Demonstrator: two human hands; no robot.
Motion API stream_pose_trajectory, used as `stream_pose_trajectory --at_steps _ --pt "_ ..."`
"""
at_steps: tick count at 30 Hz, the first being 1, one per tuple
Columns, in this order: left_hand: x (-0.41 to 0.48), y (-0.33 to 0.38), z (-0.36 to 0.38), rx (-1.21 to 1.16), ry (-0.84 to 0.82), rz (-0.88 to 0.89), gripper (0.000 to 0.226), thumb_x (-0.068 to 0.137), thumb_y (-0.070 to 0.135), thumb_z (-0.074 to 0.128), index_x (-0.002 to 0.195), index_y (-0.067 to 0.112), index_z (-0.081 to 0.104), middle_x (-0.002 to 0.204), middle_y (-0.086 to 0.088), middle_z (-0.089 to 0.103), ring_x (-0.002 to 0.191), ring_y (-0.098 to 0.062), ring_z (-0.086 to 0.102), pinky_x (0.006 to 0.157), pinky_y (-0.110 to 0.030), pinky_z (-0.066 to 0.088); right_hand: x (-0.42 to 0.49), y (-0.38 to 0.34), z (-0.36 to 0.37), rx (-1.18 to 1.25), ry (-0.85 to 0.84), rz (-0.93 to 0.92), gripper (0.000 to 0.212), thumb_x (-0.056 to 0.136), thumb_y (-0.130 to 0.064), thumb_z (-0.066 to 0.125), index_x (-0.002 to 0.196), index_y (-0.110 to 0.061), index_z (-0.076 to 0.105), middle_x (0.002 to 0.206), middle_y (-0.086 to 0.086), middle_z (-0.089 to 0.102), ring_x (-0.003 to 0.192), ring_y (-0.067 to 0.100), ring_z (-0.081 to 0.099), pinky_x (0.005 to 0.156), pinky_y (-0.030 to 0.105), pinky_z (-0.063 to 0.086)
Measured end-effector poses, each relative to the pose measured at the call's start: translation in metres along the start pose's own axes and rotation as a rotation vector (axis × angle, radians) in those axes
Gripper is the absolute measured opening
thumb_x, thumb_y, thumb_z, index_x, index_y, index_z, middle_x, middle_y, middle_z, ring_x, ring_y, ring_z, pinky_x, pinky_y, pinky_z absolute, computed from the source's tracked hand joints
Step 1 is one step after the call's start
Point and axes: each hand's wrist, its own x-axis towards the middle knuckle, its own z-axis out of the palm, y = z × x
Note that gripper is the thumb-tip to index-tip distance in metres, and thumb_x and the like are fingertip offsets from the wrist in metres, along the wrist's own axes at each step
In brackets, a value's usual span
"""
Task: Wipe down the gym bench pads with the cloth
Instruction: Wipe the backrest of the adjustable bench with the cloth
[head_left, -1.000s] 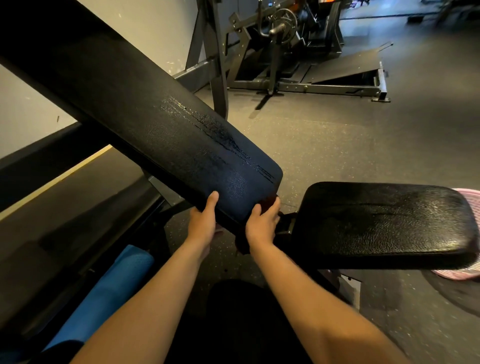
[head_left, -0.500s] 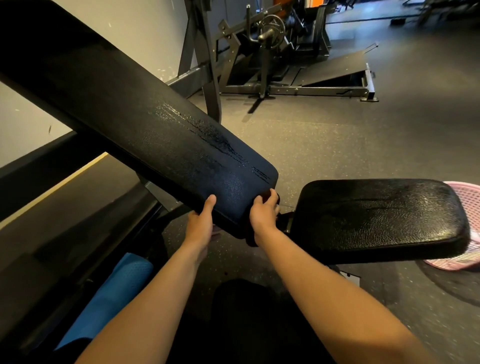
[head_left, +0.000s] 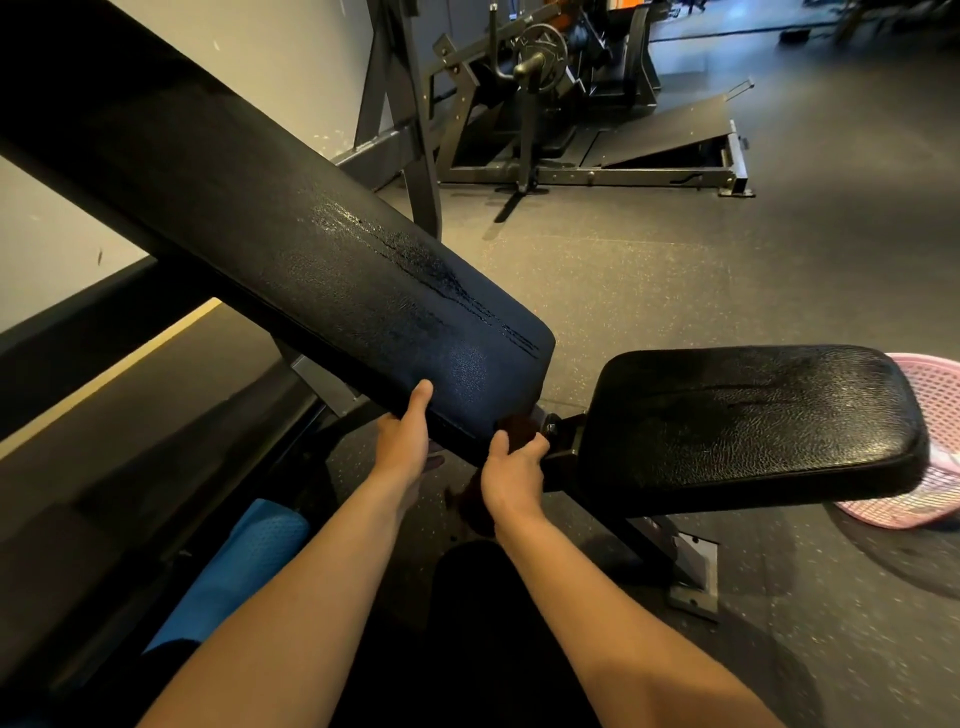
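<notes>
The black back pad (head_left: 322, 260) slopes down from the upper left, with wet streaks along its lower half. My left hand (head_left: 402, 447) grips its near lower edge, thumb on top and fingers underneath. My right hand (head_left: 514, 473) holds a dark reddish cloth (head_left: 517, 428) against the pad's bottom corner, by the hinge. More of the cloth hangs below the hand. The black seat pad (head_left: 753, 421) lies flat to the right and looks damp.
A pink mesh basket (head_left: 937, 415) sits on the floor behind the seat pad. The bench's metal foot (head_left: 693, 582) is at lower right. A blue rolled mat (head_left: 234, 566) lies at lower left. A black weight machine (head_left: 545, 104) stands on the rubber floor beyond.
My right hand with the cloth has slid a little down, off the pad's end to its bottom corner. My left hand keeps its grip on the pad's edge.
</notes>
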Motion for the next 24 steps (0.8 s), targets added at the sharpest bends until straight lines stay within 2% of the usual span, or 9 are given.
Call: stream_pose_trajectory --at_steps 3,4,7,10,12,15,18,21,24 --pt "0.001 -0.001 -0.001 0.008 0.005 -0.009 0.08 0.088 0.07 0.055 0.144 0.014 0.04 0.119 -0.007 0.066 0.098 -0.023 0.07 0.077 -0.038 0.057 -0.009 -0.009 -0.008 -0.094 0.043 -0.295 0.044 0.1 -0.04 0.049 0.14 -0.028 0.034 0.115 0.0 0.059 0.088 0.013 0.057 0.073 0.029 0.046" --pt "0.003 -0.001 -0.002 0.013 -0.004 -0.012 0.084 0.086 0.072 0.056 0.145 0.014 0.041 0.118 -0.007 0.067 0.097 -0.023 0.071 0.077 -0.038 0.058 -0.008 -0.016 -0.006 -0.119 0.046 -0.419 0.042 0.098 -0.042 0.052 0.137 -0.031 0.039 0.113 -0.002 0.061 0.091 0.012 0.06 0.074 0.029 0.049" --pt "0.006 0.003 -0.006 0.029 -0.052 -0.012 0.094 0.074 0.079 0.056 0.141 0.015 0.047 0.115 -0.008 0.071 0.093 -0.023 0.074 0.081 -0.045 0.061 0.006 -0.038 0.013 -0.241 -0.036 -0.675 0.044 0.093 -0.048 0.055 0.135 -0.037 0.045 0.12 -0.006 0.064 0.11 0.015 0.059 0.096 0.038 0.049" --pt "0.011 0.005 -0.013 0.093 -0.067 -0.003 0.067 0.092 0.067 0.049 0.134 0.015 0.054 0.109 -0.008 0.073 0.092 -0.023 0.074 0.079 -0.042 0.062 0.021 -0.057 0.034 -0.378 -0.154 -0.817 0.046 0.096 -0.041 0.055 0.14 -0.033 0.046 0.131 -0.003 0.054 0.124 0.015 0.042 0.106 0.038 0.039" --pt "0.013 0.007 -0.018 0.186 -0.069 -0.01 0.064 0.093 0.064 0.049 0.133 0.015 0.056 0.114 -0.006 0.072 0.097 -0.022 0.071 0.079 -0.037 0.059 0.029 -0.068 0.048 -0.405 -0.22 -0.901 0.047 0.099 -0.033 0.053 0.145 -0.032 0.043 0.138 0.0 0.045 0.132 0.018 0.031 0.113 0.037 0.03" --pt "0.014 0.012 -0.026 0.191 0.063 0.088 0.08 0.087 0.053 0.067 0.146 0.01 0.036 0.133 -0.002 0.057 0.116 -0.019 0.058 0.095 -0.035 0.049 0.043 -0.09 0.069 -0.449 -0.39 -0.934 0.051 0.102 -0.027 0.049 0.151 -0.033 0.035 0.157 0.006 0.028 0.147 0.023 0.011 0.118 0.038 0.011" --pt "0.016 0.029 -0.037 0.145 0.267 0.307 0.111 0.077 0.038 0.085 0.158 0.024 0.011 0.156 -0.006 0.028 0.136 -0.021 0.04 0.106 -0.036 0.04 0.061 -0.108 0.08 -0.584 -0.401 -0.963 0.05 0.103 -0.03 0.044 0.151 -0.036 0.032 0.16 0.004 0.026 0.149 0.026 0.01 0.121 0.044 0.012" --pt "0.027 0.046 -0.048 0.394 0.404 0.474 0.123 0.075 0.046 0.084 0.158 0.031 -0.006 0.166 -0.006 0.001 0.152 -0.031 0.011 0.121 -0.052 0.024 0.075 -0.102 0.072 -0.594 -0.217 -0.927 0.048 0.1 -0.03 0.043 0.148 -0.032 0.038 0.155 0.003 0.035 0.145 0.024 0.02 0.119 0.045 0.023" --pt "0.034 0.054 -0.05 0.701 0.469 0.666 0.12 0.08 0.046 0.078 0.159 0.025 -0.009 0.167 -0.012 -0.014 0.153 -0.035 -0.004 0.123 -0.052 0.01 0.086 -0.075 0.049 -0.52 0.04 -0.75 0.044 0.097 -0.025 0.042 0.141 -0.024 0.045 0.146 0.003 0.042 0.134 0.024 0.03 0.11 0.044 0.035"
